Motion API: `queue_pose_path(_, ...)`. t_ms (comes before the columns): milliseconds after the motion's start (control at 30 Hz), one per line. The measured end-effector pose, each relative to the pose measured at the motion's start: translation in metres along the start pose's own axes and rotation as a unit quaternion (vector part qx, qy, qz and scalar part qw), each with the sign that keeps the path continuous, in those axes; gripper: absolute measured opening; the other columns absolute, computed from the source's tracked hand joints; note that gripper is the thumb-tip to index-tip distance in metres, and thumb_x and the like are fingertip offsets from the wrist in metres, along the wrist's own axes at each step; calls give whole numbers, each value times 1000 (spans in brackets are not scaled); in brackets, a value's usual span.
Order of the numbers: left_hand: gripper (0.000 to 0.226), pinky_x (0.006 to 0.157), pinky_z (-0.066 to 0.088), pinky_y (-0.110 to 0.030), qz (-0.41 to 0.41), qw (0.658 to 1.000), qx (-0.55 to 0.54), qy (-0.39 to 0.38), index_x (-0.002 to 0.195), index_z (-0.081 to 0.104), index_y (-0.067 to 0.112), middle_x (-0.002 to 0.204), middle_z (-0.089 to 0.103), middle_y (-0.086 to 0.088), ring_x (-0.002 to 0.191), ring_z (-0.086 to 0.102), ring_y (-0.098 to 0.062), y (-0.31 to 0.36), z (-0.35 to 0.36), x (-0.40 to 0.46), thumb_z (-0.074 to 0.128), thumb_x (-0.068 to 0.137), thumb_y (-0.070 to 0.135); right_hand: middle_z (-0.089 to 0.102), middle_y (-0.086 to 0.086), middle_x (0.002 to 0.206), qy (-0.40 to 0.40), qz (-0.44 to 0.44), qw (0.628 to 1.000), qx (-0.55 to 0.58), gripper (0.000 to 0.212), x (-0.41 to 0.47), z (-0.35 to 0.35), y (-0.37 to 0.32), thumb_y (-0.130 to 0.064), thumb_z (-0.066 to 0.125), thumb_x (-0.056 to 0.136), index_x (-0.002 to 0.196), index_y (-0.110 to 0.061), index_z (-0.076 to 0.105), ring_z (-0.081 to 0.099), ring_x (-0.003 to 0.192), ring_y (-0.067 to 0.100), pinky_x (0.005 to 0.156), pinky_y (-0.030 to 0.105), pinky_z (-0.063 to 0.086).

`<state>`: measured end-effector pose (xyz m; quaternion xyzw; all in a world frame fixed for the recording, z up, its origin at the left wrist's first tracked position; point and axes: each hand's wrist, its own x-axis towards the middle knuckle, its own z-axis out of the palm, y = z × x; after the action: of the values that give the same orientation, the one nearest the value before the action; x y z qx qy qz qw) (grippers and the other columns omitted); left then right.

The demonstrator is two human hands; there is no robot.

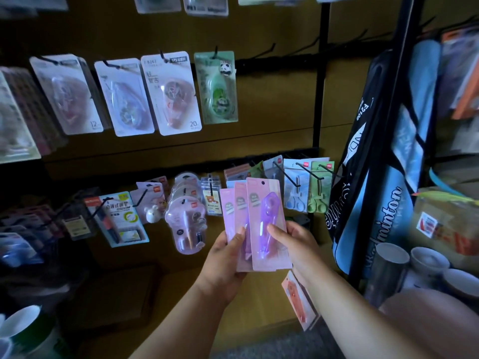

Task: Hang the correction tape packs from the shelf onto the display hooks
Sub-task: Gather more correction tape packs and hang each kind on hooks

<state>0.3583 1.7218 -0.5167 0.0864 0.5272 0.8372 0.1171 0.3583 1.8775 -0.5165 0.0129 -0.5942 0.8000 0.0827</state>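
- Both hands hold a little fan of purple correction tape packs (261,224). The left hand (225,257) grips the packs from the left, with its thumb on the front. The right hand (293,242) pinches the front pack from the right, thumb on the clear plastic.
- Each pack is a flat pink-purple card with a small round hole at the top. A long see-through purple tape pen sits under a shiny bubble on the front one.
- Just behind the hands, a low row of black wire hooks (308,174) sticks out from the brown board (272,104). Packs already hang there, so the row looks crowded.
- Up and to the right of the hands hang blue and green scissors packs (308,187). To the left hang round clear blister packs (185,216) and a blue pen pack (120,216).
- Higher up, far above the hands, hang white tape packs (171,94) and a green panda pack (216,86). Some bare black hooks poke out to the right of the panda pack.
- To the right of the hands leans a blue and black badminton bag (381,177), soft cloth with white letters. White cups (429,260) stand low beside it.
- Below the right hand, an orange pack (298,299) lies tilted.
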Motion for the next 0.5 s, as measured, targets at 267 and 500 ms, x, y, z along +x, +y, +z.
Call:
queue_pose_path(267, 46, 79, 60, -48, 2, 997, -80, -23, 134, 56, 11, 128, 65, -21, 106, 69, -37, 19, 9, 6, 63, 88, 14, 75, 8, 86, 10, -34, 999, -12, 11, 8, -5, -19, -17, 69, 85, 94, -11, 71, 71, 75, 20, 65, 30, 55)
queue_pose_path(500, 51, 74, 60, -43, 38, 998, -53, -13, 132, 57, 13, 123, 69, -19, 105, 69, -36, 46, 19, 12, 66, 82, 13, 73, 12, 87, 22, -92, 994, -54, 9, 34, -3, -61, -19, 73, 82, 86, -12, 71, 67, 82, 25, 83, 42, 51)
